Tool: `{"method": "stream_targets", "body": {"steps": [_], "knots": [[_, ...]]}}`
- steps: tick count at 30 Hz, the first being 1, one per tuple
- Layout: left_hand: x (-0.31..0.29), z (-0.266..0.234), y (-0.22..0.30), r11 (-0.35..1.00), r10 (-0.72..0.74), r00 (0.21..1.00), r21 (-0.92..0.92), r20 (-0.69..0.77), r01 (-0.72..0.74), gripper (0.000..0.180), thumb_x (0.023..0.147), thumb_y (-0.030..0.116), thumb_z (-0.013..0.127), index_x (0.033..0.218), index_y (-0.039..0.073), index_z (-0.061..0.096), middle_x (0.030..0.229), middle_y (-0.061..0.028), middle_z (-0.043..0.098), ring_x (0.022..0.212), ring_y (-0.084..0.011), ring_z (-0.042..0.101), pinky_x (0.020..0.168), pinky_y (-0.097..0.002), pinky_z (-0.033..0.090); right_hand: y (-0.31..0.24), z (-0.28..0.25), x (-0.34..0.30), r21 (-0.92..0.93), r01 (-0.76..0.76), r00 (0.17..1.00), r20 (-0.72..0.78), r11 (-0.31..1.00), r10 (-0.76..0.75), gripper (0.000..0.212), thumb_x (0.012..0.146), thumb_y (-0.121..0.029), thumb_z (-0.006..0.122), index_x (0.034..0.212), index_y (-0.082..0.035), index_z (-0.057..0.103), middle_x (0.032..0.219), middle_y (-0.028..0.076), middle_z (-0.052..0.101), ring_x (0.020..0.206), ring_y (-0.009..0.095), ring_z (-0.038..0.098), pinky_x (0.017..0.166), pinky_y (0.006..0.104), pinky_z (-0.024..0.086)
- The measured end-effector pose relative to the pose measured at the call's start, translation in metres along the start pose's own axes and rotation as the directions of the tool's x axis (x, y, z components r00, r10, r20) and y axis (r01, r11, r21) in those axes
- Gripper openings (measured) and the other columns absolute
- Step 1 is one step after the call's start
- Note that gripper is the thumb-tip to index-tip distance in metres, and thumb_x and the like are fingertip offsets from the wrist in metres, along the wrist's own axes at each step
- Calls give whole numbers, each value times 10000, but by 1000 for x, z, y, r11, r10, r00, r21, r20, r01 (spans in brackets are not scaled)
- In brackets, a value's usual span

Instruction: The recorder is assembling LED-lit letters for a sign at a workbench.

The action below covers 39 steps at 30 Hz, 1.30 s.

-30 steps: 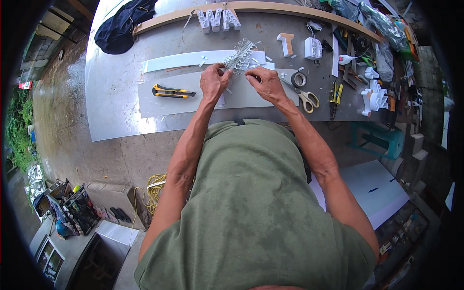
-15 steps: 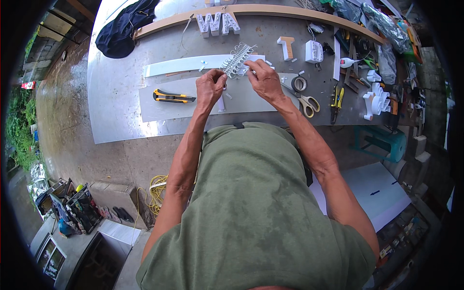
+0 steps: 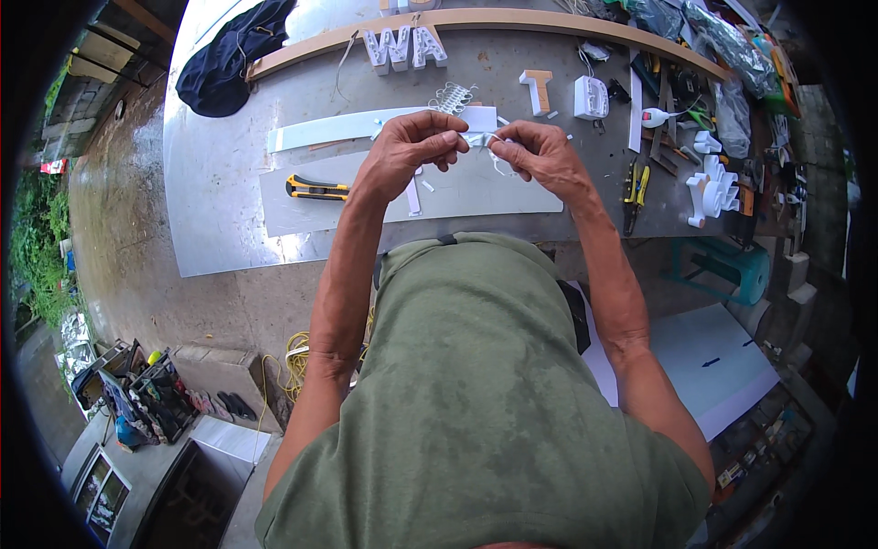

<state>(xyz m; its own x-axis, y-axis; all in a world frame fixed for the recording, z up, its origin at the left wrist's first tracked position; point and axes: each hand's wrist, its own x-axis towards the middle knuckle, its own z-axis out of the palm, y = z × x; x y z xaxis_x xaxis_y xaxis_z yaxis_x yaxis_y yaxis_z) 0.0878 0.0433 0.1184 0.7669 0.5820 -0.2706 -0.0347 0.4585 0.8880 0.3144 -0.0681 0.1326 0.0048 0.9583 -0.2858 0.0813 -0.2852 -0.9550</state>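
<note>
My left hand (image 3: 412, 154) and my right hand (image 3: 546, 160) are raised over the table, both pinching a strand of white wire with small white pieces (image 3: 476, 139). A thin loop of the wire hangs by my right fingertips. Just beyond my hands lies a zigzag bundle of looped white wire (image 3: 455, 97), partly hidden by my left hand. Below them are a grey flat sheet (image 3: 476, 195) and a long white strip (image 3: 320, 132). A yellow and black utility knife (image 3: 316, 188) rests left of my left forearm.
White channel letters (image 3: 402, 48) stand by a long wooden bar (image 3: 494, 18). To the right are a wood-faced letter T (image 3: 536, 92), another white letter (image 3: 591, 97), yellow-handled pliers (image 3: 637, 188) and white cut shapes (image 3: 713, 188). A dark cloth (image 3: 229, 64) lies far left.
Both hands have moved away from the wire bundle, which now lies beyond them, and a short stretch of wire spans between them. My right hand and arm now cover the scissors and black tape.
</note>
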Motion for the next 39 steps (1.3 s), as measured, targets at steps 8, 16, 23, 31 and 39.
{"method": "stream_targets", "body": {"steps": [8,16,23,31,39], "knots": [[-9,30,-24,985,-169,983,31,-74,172,344,995,263,646,1184,-22,682,983,-95,726,777,-97,626,657,-215,491,14,24,-30,-74,105,959,-256,992,-121,227,955,-210,702,1109,-47,737,740,-2,662,576,42,519,507,238,411],[-2,35,-28,999,-31,987,-26,-158,27,294,968,213,688,1116,-39,712,859,-73,703,630,-54,495,572,-209,408,19,41,-48,-585,384,897,52,714,-439,120,893,-171,710,957,-70,711,748,68,641,665,262,612,628,379,475],[-11,41,-29,1000,25,984,22,-179,-22,252,933,227,725,1001,-15,745,793,-53,715,608,-51,507,543,-217,401,7,28,-46,-461,367,864,-153,808,-480,211,898,-178,734,1052,-34,731,958,98,735,833,207,690,766,330,531],[-23,53,-23,951,49,976,308,-214,20,241,919,211,725,1000,-14,753,772,-42,727,690,-80,627,650,-248,510,-7,27,-27,-238,170,951,-214,956,-222,221,923,-160,724,1090,-16,730,947,67,737,792,121,674,719,279,539],[-25,54,-28,958,44,986,286,-161,4,249,930,209,717,1027,-20,741,818,-46,722,747,-82,630,674,-250,508,0,23,-24,-101,165,968,-172,981,-180,169,915,-139,721,1021,-9,739,829,29,721,696,68,616,640,246,516]]}}
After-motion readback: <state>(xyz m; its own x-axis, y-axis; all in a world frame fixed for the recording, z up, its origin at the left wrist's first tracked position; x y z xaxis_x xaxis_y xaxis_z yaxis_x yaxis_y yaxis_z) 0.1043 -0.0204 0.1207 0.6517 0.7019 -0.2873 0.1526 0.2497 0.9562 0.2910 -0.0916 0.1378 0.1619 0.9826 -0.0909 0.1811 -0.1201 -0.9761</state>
